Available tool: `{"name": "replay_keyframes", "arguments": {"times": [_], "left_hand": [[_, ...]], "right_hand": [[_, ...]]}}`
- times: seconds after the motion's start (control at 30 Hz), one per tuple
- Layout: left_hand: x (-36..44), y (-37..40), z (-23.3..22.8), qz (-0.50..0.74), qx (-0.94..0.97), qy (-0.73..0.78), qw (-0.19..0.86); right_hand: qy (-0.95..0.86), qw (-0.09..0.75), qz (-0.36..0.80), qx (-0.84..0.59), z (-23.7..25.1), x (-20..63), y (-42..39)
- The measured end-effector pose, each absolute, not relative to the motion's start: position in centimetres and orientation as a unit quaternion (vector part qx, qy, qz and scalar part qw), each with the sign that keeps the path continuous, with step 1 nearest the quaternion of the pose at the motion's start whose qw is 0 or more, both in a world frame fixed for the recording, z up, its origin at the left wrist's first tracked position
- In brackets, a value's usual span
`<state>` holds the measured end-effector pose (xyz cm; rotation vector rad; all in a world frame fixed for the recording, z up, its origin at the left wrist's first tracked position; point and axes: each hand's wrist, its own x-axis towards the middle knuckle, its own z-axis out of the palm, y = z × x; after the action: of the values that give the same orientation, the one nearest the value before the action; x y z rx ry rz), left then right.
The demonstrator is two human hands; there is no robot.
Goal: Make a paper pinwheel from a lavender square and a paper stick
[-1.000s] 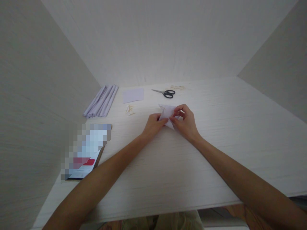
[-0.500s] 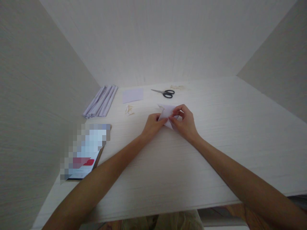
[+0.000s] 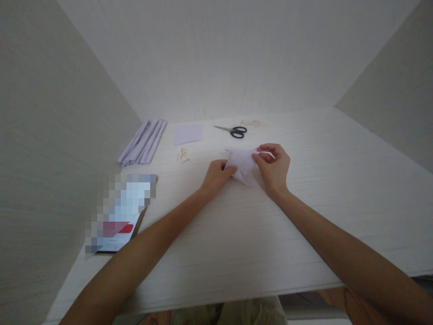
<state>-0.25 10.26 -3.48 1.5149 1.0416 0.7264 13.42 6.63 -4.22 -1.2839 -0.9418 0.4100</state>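
A folded piece of pale lilac paper (image 3: 241,161) is between my hands, just above or on the white table. My left hand (image 3: 217,175) grips its left side, thumb on top and fingers underneath. At the upper right edge of the paper, my right hand (image 3: 273,164) pinches a corner between thumb and fingertips. One paper point hangs toward me at the lower middle. Beyond my hands lies a pair of scissors (image 3: 237,132) with black handles, blades pointing left.
Flat lilac paper (image 3: 187,134) lies at the back, with rolled or folded paper strips (image 3: 145,143) left of it. Small pale scraps (image 3: 183,155) sit nearer, more scraps (image 3: 249,123) behind the scissors. A phone (image 3: 126,214), partly blurred, lies by my left forearm. Walls enclose the table.
My right hand has moved right and slightly away from me, from the paper's middle to its upper right corner. The paper is more spread out now. My left hand keeps its place.
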Motion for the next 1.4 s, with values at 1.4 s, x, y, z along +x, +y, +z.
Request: {"name": "replay_keyframes", "arguments": {"times": [1.4], "left_hand": [[-0.2,10.1,-3.0,0.298,0.642,0.470,0.527]], "right_hand": [[-0.594,0.448,0.100,-0.661,-3.9,13.0,6.1]]}}
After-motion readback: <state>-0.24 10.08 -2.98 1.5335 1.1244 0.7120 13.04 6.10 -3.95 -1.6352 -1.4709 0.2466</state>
